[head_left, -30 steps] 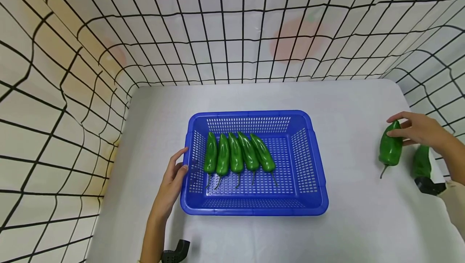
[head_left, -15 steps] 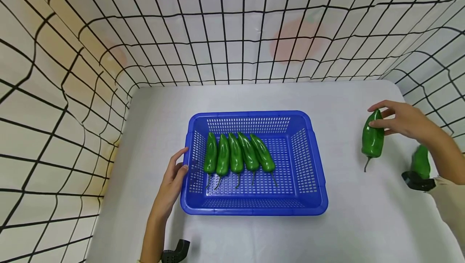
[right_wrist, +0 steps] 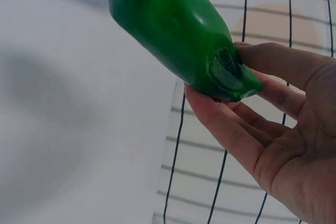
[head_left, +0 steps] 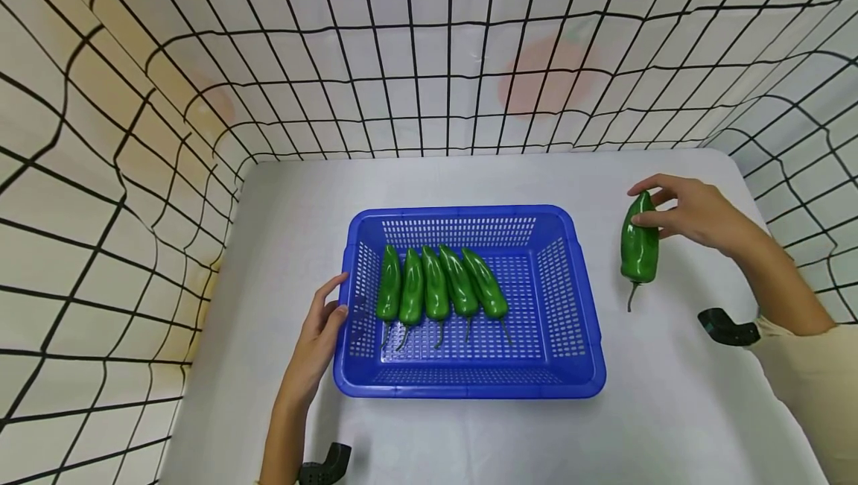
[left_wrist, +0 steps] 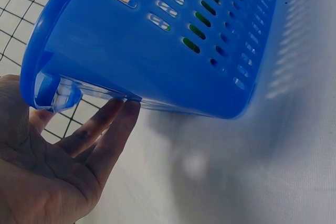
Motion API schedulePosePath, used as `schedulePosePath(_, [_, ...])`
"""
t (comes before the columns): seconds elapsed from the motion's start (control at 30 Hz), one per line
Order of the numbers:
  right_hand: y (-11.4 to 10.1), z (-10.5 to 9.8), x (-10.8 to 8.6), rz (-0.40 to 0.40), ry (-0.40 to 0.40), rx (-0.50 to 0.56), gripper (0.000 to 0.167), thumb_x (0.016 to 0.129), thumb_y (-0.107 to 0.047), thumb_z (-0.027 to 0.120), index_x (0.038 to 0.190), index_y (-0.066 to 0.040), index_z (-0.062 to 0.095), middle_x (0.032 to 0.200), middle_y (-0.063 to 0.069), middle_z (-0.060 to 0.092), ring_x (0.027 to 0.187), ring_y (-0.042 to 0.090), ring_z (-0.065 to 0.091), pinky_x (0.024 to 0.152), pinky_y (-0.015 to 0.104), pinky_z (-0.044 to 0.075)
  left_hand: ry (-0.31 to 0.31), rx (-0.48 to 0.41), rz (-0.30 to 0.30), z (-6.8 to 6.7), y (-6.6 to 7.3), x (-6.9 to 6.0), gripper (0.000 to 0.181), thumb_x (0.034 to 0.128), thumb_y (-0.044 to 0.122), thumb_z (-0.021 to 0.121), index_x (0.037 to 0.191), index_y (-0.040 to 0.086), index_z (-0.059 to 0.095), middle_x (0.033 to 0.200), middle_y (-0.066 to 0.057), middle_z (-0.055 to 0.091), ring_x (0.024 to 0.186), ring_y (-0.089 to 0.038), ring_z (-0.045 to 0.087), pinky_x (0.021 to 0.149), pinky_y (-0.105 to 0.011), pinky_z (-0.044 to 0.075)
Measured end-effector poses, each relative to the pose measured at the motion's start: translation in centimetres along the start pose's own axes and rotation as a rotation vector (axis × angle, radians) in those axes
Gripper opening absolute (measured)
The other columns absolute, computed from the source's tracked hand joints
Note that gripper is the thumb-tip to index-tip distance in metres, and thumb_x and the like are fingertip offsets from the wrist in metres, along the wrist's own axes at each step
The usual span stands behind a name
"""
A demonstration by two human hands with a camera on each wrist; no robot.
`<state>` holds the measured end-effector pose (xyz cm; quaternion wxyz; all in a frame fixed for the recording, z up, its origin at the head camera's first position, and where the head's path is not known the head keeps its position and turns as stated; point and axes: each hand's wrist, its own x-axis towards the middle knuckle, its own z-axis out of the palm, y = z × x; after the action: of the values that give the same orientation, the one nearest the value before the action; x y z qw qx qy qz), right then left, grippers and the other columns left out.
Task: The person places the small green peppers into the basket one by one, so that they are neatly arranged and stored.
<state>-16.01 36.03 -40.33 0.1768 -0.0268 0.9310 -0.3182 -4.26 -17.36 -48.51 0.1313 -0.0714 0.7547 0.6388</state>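
A blue plastic basket (head_left: 469,394) stands mid-table in the head view, with a row of several green chili peppers (head_left: 436,284) inside, stems toward the near side. My left hand (head_left: 318,325) rests against its left rim; the left wrist view shows straight fingers (left_wrist: 113,140) touching the basket's outer wall (left_wrist: 142,72), with the thumb mostly hidden. Right of the basket, my right hand (head_left: 697,213) holds another green chili pepper (head_left: 639,246) by its pointed end, stem hanging down. The right wrist view shows that pepper (right_wrist: 168,24) pinched between thumb and fingers, off the white surface.
A white cloth (head_left: 281,232) covers the table. Black wire mesh (head_left: 449,83) encloses it at the back and both sides. A dark wrist-worn device (head_left: 728,327) hangs at the right sleeve, and a similar one (head_left: 326,464) is at the left wrist.
My right hand has carried its pepper leftward toward the basket. Another pepper lying at the far right is now hidden by my arm and sleeve. The left hand and basket stay put.
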Motion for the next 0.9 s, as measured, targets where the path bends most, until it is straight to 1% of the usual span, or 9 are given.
schedulePosePath(0.13, [-1.5, 0.7, 0.4, -0.032, -0.001, 0.02, 0.049, 0.093, -0.017, 0.07, 0.135, 0.002, 0.05, 0.122, 0.038, 0.052, 0.082, 0.035, 0.07, 0.069, 0.041, 0.06, -0.004, -0.002, 0.002, 0.0, -0.1, 0.0, 0.049, 0.1064, 0.019, 0.042, 0.149, 0.042, 0.035, 0.135, -0.018, 0.052, 0.11, -0.039, 0.06, 0.085, -0.048, 0.056])
schedulePosePath(0.3, [-3.4, 1.7, 0.9, -0.086, -0.006, 0.036, 0.045, 0.092, -0.011, 0.069, 0.132, 0.001, 0.052, 0.12, 0.035, 0.055, 0.082, 0.035, 0.07, 0.066, 0.037, 0.06, -0.002, 0.0, -0.002, 0.0, -0.1, 0.0, 0.048, 0.1063, 0.019, 0.042, 0.148, 0.042, 0.035, 0.134, -0.018, 0.052, 0.11, -0.039, 0.059, 0.085, -0.048, 0.056])
schedulePosePath(0.43, [-4.9, 2.5, 1.4, -0.13, -0.022, 0.038, 0.045, 0.093, -0.012, 0.07, 0.132, 0.001, 0.053, 0.119, 0.035, 0.056, 0.082, 0.035, 0.071, 0.067, 0.038, 0.06, 0.005, 0.007, -0.005, 0.0, -0.1, 0.0, 0.048, 0.1062, 0.02, 0.042, 0.148, 0.042, 0.035, 0.135, -0.018, 0.052, 0.11, -0.039, 0.06, 0.085, -0.048, 0.057])
schedulePosePath(0.53, [-6.1, 3.1, 1.8, -0.154, -0.044, 0.044, 0.045, 0.092, -0.013, 0.07, 0.132, 0.002, 0.054, 0.118, 0.034, 0.057, 0.081, 0.034, 0.071, 0.069, 0.041, 0.06, 0.003, 0.006, -0.004, 0.0, -0.1, 0.0, 0.048, 0.1063, 0.02, 0.042, 0.149, 0.042, 0.035, 0.136, -0.018, 0.051, 0.11, -0.039, 0.06, 0.084, -0.048, 0.057])
schedulePosePath(0.63, [-7.1, 3.7, 2.2, -0.169, -0.069, 0.049, 0.044, 0.092, -0.012, 0.069, 0.131, 0.002, 0.054, 0.117, 0.033, 0.058, 0.08, 0.031, 0.071, 0.069, 0.041, 0.06, -0.002, 0.002, -0.002, -0.1, -0.1, 0.0, 0.048, 0.1065, 0.019, 0.042, 0.149, 0.041, 0.035, 0.136, -0.019, 0.051, 0.11, -0.04, 0.06, 0.084, -0.048, 0.057])
schedulePosePath(0.73, [-7.8, 4.4, 2.5, -0.186, -0.098, 0.049, 0.045, 0.092, -0.011, 0.069, 0.132, 0.003, 0.053, 0.116, 0.032, 0.058, 0.08, 0.029, 0.071, 0.07, 0.042, 0.06, -0.002, 0.004, -0.002, -0.1, -0.1, 0.0, 0.048, 0.1064, 0.02, 0.042, 0.149, 0.041, 0.035, 0.136, -0.019, 0.051, 0.11, -0.04, 0.06, 0.084, -0.048, 0.057])
schedulePosePath(0.9, [-8.6, 5.7, 3.0, -0.2, -0.131, 0.043, 0.043, 0.091, -0.011, 0.069, 0.131, 0.001, 0.055, 0.117, 0.031, 0.059, 0.081, 0.028, 0.069, 0.07, 0.04, 0.06, -0.003, 0.005, -0.003, -0.1, -0.1, 0.0, 0.048, 0.1064, 0.02, 0.042, 0.149, 0.042, 0.035, 0.136, -0.018, 0.051, 0.11, -0.04, 0.06, 0.084, -0.048, 0.057])
